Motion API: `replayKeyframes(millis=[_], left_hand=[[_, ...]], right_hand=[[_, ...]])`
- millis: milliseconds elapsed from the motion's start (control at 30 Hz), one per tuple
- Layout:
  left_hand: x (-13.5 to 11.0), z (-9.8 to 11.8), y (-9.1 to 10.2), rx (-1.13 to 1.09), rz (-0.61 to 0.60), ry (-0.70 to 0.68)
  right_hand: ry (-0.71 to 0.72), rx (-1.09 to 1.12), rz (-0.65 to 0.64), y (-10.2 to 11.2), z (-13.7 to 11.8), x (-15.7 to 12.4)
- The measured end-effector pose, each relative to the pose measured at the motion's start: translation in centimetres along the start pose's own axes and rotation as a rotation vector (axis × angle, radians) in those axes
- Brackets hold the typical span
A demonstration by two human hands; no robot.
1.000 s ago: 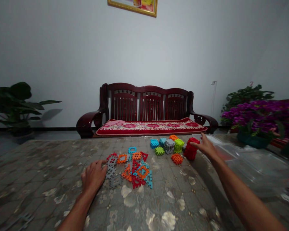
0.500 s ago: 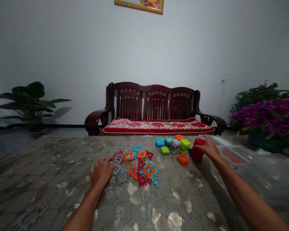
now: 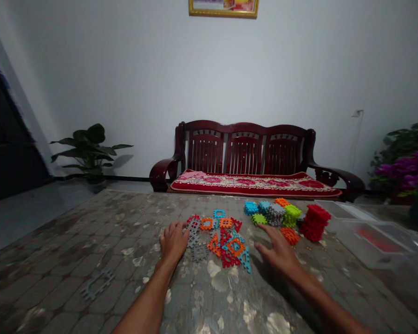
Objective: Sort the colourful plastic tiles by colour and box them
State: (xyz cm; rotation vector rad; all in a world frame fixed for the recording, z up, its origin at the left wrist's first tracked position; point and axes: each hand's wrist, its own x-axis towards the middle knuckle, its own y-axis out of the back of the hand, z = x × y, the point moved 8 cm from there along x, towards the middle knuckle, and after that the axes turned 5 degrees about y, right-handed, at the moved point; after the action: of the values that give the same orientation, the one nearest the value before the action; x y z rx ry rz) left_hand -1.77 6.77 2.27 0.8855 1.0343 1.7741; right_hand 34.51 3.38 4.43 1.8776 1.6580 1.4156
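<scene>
One patterned table (image 3: 135, 215) carries loose toothed pieces (image 3: 226, 235) at clock centre; beyond, at 12 o'clock, a wooden sofa (image 3: 245, 127) stands before a pale wall (image 3: 153, 69). Left hand (image 3: 174, 241), 9 o'clock: fingers slightly bent beside gray pieces (image 3: 192, 238); grip cannot be determined. Right hand (image 3: 280, 250), 3 o'clock: thumb and fingers spread apart. Stacked pieces (image 3: 276, 215): 2 o'clock.

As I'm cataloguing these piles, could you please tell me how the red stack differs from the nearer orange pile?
The red stack stands tall, while the nearer orange pile is low. The red stack sits farther from the right hand than the orange pile does. Both have toothed edges and rest on the table.
</scene>
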Motion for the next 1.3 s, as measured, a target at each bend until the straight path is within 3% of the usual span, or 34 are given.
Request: replayKeyframes(millis=[67,167,333,700,1067,1300], left_hand=[[0.0,0.2,0.1,0.001,0.002,-0.013],[-0.1,0.4,0.0,-0.006,-0.01,-0.024],[-0.2,0.8,-0.3,-0.048,-0.035,-0.069],[-0.3,1.3,-0.4,-0.216,-0.044,-0.174],[-0.1,1.6,-0.9,-0.443,-0.098,-0.242],[-0.6,2.5,-1.2,-0.565,-0.142,-0.358]], right_hand=[[0.008,0.028,-0.149,-3.1,-2.4,-1.0],[0.029,0.023,-0.334,-6.1,-5.4,-1.6],[0.011,-0.006,-0.378,-8.1,-7.2,-0.8],[0.127,-0.004,-0.239,-8.6,-6.9,-1.0],[0.161,0.055,-0.218,-8.0,-7.7,-0.8],[0.167,0.05,-0.233,-8.1,-7.9,-0.9]])
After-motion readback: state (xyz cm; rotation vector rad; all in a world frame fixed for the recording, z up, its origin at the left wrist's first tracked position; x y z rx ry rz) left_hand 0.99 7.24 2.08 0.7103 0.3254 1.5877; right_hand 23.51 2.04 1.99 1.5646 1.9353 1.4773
